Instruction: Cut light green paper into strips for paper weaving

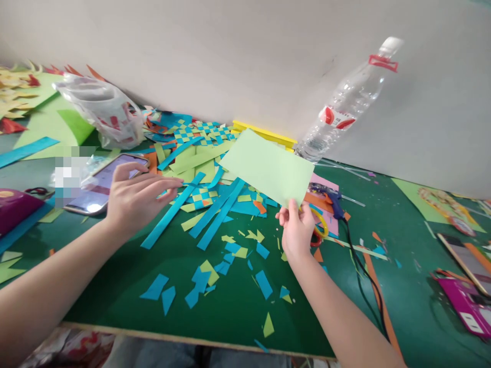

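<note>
My right hand [296,227] pinches the lower edge of a pale green sheet of paper [268,166], which is held up above the table. To the left, my left hand [140,191] hovers over a phone [99,189] and paper strips, with its fingers stretched out and apart. Just by its fingertips lies a blue paper strip [172,212]. More blue strips [220,214], green strips [201,158] and woven blue-and-green paper pieces [207,133] are heaped behind. Yellow and red looped handles [321,225] show partly behind my right hand.
Paper scraps [199,281] litter the green table [245,317]. A tilted-looking plastic bottle [345,107] and a bagged cup [102,110] stand near the wall. A blue glue gun [335,204] trails a black cable [362,263] to the right. Purple objects lie at both sides.
</note>
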Motion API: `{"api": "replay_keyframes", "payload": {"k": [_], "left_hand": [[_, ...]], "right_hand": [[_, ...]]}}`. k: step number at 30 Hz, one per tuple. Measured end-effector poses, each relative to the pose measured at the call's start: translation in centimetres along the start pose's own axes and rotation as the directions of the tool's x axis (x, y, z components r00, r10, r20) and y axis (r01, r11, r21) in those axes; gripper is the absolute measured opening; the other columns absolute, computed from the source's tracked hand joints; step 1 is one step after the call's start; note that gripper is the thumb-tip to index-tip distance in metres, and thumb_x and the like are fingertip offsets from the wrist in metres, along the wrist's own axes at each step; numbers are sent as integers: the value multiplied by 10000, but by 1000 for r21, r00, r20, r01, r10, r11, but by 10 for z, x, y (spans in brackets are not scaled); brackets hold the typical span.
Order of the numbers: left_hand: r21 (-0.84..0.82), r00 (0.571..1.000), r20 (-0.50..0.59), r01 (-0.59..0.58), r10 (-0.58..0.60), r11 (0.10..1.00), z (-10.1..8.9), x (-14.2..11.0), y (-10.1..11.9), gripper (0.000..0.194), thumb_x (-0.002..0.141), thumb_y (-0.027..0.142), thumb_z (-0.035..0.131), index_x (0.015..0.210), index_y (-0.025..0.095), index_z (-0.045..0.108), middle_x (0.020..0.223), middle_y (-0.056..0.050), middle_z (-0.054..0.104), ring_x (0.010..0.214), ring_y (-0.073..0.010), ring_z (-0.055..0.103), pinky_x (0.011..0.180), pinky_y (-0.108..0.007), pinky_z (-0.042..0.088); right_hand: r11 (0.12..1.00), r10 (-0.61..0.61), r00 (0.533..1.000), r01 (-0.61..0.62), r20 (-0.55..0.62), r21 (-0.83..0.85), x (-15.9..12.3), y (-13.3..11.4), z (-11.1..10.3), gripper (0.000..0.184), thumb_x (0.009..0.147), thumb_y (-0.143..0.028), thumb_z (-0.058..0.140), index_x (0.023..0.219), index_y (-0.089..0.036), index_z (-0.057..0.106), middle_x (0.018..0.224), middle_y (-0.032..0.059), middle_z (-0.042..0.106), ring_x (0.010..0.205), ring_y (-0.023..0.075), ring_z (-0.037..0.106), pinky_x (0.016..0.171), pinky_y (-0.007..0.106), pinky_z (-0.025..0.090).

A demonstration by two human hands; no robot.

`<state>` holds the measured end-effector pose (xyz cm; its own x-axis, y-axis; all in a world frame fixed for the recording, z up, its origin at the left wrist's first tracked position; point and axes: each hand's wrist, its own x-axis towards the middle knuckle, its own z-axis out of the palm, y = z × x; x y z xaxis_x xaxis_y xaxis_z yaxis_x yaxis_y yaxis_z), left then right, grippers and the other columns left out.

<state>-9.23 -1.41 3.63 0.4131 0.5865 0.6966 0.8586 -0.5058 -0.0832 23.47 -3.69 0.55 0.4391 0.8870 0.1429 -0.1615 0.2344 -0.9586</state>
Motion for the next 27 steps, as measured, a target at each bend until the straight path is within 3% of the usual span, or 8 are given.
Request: {"api": "replay_keyframes", "payload": {"k": [9, 12, 14, 16, 21, 27], "left_hand": [[-10, 984, -171, -40, 38, 999, -4, -1, -8, 111, 807, 159, 672, 845, 252, 625, 894, 63, 765, 768, -144, 722, 950, -394, 452], [-33, 999, -37, 0, -1, 999, -2, 1, -8, 86, 849, 171, 611, 835, 255, 623, 984, 67, 753, 879, -146, 708, 1023, -421, 408], [-36, 997, 73, 39, -36, 999, 1, 2, -9, 154, 876, 152, 537, 817, 252, 638, 1079, 49, 727, 1026, -169, 664, 1049, -445, 376], [-42, 990, 113, 90, -85, 995, 5, 2, -11, 238, 884, 132, 474, 765, 247, 644, 1118, 39, 707, 1102, -183, 615, 1041, -446, 374], [-103, 968, 141, 223, -208, 969, 6, 4, -8, 229, 901, 163, 418, 885, 231, 637, 1056, -4, 707, 1000, -186, 620, 981, -408, 417], [-194, 912, 130, 408, -388, 892, -2, 8, 3, 236, 921, 222, 405, 1031, 203, 612, 721, 17, 674, 758, -147, 626, 900, -312, 451]], "right_hand": [[1000, -2, 1000, 2, 6, -3, -1, 0, 0, 226, 857, -419, 628, 871, -212, 540, 521, -89, 511, 407, 73, 433, 523, 264, 462], [1000, -1, 1000, 2, 5, -10, -1, -1, 0, 238, 855, -434, 624, 870, -213, 535, 521, -89, 509, 404, 74, 426, 523, 268, 467], [1000, -3, 1000, 3, 7, -6, -1, -1, 0, 232, 856, -428, 623, 868, -214, 536, 515, -90, 505, 405, 74, 423, 523, 266, 464], [1000, -1, 1000, 1, 11, -8, -1, -1, 0, 224, 857, -422, 622, 874, -215, 538, 516, -90, 503, 406, 74, 424, 519, 263, 458], [999, -8, 1000, 9, 30, -37, -1, 0, 0, 217, 849, -414, 625, 867, -221, 528, 539, -90, 508, 405, 72, 427, 524, 263, 464], [1000, 2, 999, -1, 43, -28, -3, -2, 1, 192, 865, -390, 613, 866, -216, 534, 548, -83, 530, 405, 68, 435, 537, 263, 479]]}}
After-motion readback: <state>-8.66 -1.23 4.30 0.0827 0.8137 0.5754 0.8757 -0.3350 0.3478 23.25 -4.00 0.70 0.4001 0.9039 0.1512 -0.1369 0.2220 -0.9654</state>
